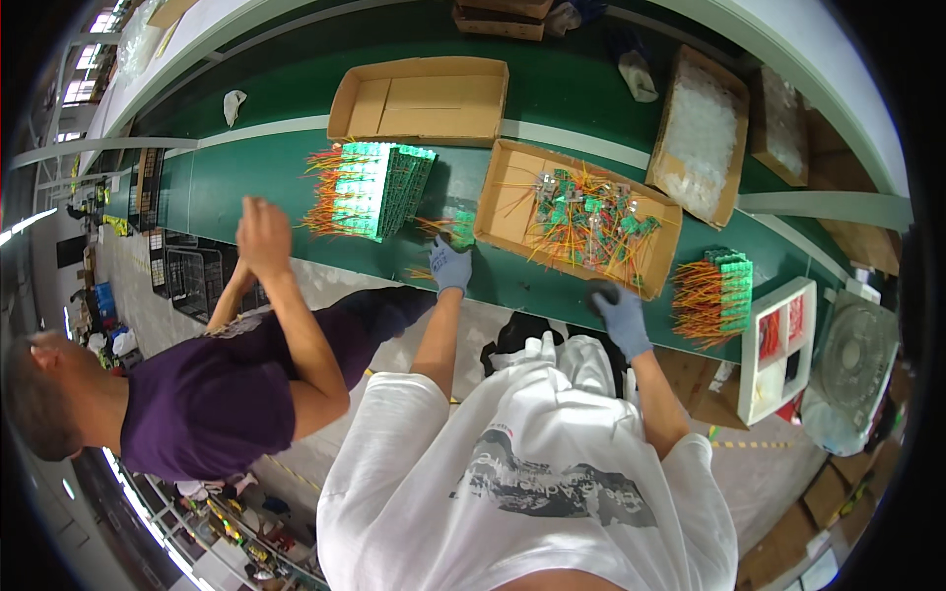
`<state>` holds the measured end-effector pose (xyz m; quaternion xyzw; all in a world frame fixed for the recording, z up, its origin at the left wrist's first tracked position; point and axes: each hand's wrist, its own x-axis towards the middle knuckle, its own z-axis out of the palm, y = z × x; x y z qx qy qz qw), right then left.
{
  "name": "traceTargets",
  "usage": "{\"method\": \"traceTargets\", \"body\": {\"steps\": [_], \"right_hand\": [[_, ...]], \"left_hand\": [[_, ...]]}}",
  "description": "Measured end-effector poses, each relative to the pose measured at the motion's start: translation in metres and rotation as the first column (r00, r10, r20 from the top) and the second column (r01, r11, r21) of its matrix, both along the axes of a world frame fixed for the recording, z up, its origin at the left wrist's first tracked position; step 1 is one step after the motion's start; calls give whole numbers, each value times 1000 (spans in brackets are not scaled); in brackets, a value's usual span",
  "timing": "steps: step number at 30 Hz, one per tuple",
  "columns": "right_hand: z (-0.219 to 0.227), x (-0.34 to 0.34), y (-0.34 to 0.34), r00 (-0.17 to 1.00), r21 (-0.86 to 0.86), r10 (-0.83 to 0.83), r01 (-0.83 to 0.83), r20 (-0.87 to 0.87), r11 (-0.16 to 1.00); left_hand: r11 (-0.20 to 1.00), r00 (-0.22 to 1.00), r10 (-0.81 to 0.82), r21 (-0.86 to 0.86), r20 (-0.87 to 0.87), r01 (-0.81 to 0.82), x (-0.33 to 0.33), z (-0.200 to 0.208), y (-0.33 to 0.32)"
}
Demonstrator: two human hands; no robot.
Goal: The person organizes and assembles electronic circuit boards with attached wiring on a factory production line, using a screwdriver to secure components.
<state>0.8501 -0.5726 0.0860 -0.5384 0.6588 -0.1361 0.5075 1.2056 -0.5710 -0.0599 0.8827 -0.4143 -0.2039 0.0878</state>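
Note:
My left hand (pixel 450 264), in a grey-blue glove, is on the green table, fingers stretched toward a small green circuit board (pixel 460 226) with orange wires. A few more orange wires (pixel 420 273) stick out beside that hand; what they join is hidden. My right hand (pixel 623 317), gloved with dark fingertips, is at the near right corner of a cardboard box (pixel 502 239), its fingers loosely bent and apart, with nothing visible in them. Loose green boards with red and orange wires (pixel 591 222) fill this box in a tangle.
A stack of wired green boards (pixel 370 192) stands left, a smaller stack (pixel 724 295) right. Behind are a cardboard tray (pixel 424 98) and a box of clear plastic parts (pixel 702 138). A white divided tray (pixel 778 350) and fan (pixel 852 360) are right. A person in purple (pixel 212 399) is left.

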Motion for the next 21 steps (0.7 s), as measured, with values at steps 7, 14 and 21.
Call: {"method": "traceTargets", "body": {"steps": [7, 14, 21], "right_hand": [[-31, 106, -13, 941, -52, 326, -322, 91, 945], [-4, 123, -26, 970, -166, 188, -162, 153, 973], [32, 67, -34, 791, -134, 103, -26, 603, 991]], "left_hand": [[791, 365, 96, -151, -926, -593, 8, 4, 42], [874, 339, 29, -141, -940, -465, -63, 172, 22], [955, 128, -102, -133, -987, -266, -101, 216, 5]]}}
